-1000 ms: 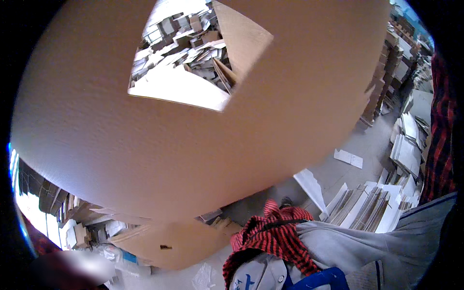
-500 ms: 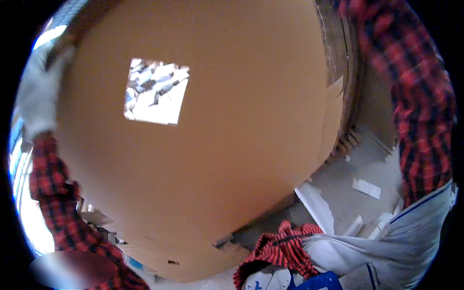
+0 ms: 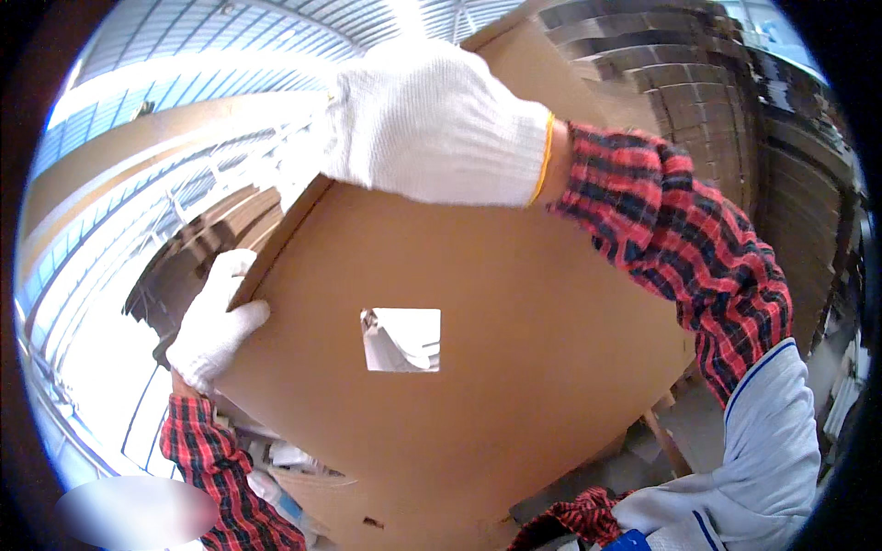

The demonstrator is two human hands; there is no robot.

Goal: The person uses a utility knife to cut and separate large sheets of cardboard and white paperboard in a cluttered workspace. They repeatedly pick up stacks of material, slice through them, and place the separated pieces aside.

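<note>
A large brown cardboard sheet (image 3: 551, 312) with a square cut-out (image 3: 401, 340) stands tilted before me and fills the middle of the view. My left hand (image 3: 216, 326), in a white knitted glove, is closed around its left edge, thumb on the near face. Higher up, my right hand (image 3: 441, 129), gloved alike with a yellow cuff edge, grips the sheet's upper left edge. Glare washes out part of that glove, and its fingertips are hidden. Pale sheets show through the cut-out.
Tall stacks of flat cardboard (image 3: 703, 119) rise at the far right. More brown cardboard (image 3: 202, 230) is piled beyond my left hand. A cardboard piece with a small slot (image 3: 372, 522) lies low in front. Overhead is a bright ribbed roof (image 3: 303, 28).
My right hand has come from the far right over to the sheet's upper left edge. The sheet has turned and tilted, its cut-out now lower and further right. My view has risen toward the roof.
</note>
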